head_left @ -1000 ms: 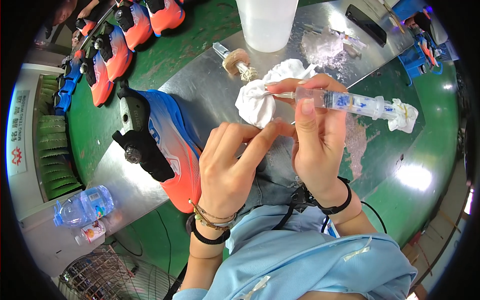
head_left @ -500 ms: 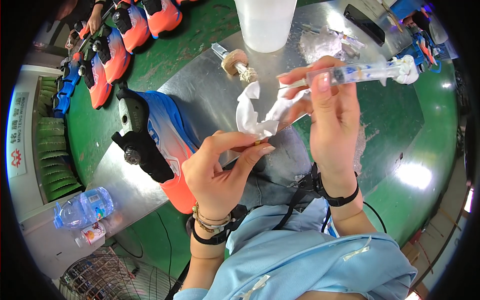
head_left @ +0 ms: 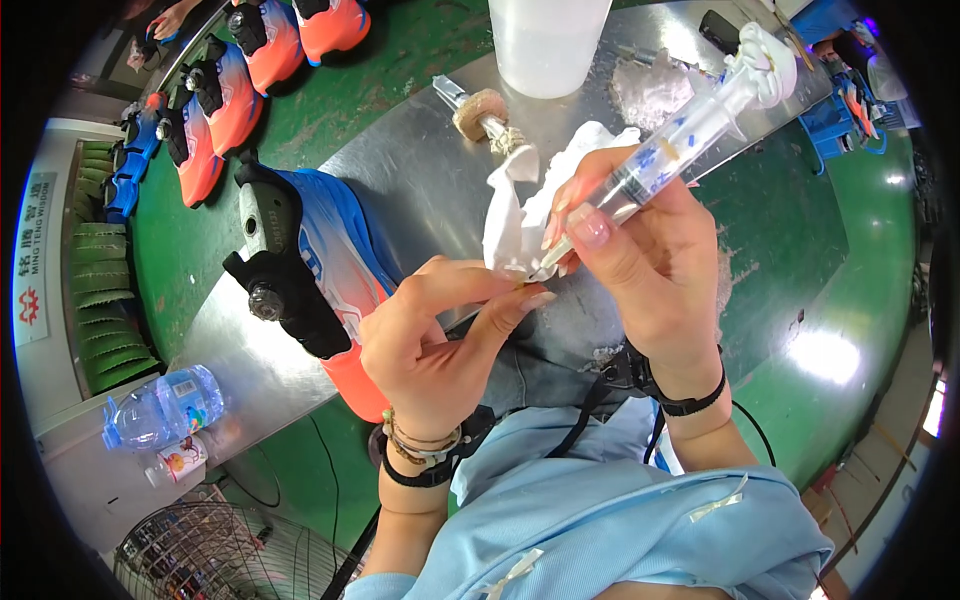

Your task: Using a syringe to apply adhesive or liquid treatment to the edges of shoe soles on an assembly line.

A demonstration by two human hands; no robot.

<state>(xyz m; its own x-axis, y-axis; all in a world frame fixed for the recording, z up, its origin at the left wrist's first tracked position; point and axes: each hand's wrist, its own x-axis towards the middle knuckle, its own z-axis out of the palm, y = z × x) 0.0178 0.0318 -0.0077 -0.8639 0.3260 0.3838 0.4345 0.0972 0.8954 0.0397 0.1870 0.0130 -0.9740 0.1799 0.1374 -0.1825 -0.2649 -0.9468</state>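
My left hand (head_left: 430, 335) is closed in a pinch on a small part that is mostly hidden by the fingertips. Against this pinch lies a white cloth (head_left: 510, 215), which rises in a fold and runs behind my other hand. My right hand (head_left: 655, 260) grips a clear syringe (head_left: 665, 150) with blue marks on its barrel. White wrapping covers the syringe's plunger end, up and to the right. Its tip slants down to the left fingertips and the small part; whether they touch I cannot tell.
A blue-and-orange shoe (head_left: 330, 250) with a black dial stands on the metal table (head_left: 370, 150), left of my hands. Beyond them are a second syringe (head_left: 480, 115) with a brown ring, a white bucket (head_left: 550, 45), a crumpled clump (head_left: 650, 90) and a phone (head_left: 722, 32). Bottles (head_left: 165, 410) stand at left.
The syringe has tilted from nearly level to steep, and its tip has come down to my left fingertips. My right hand has turned with it. My left hand keeps its pinch.
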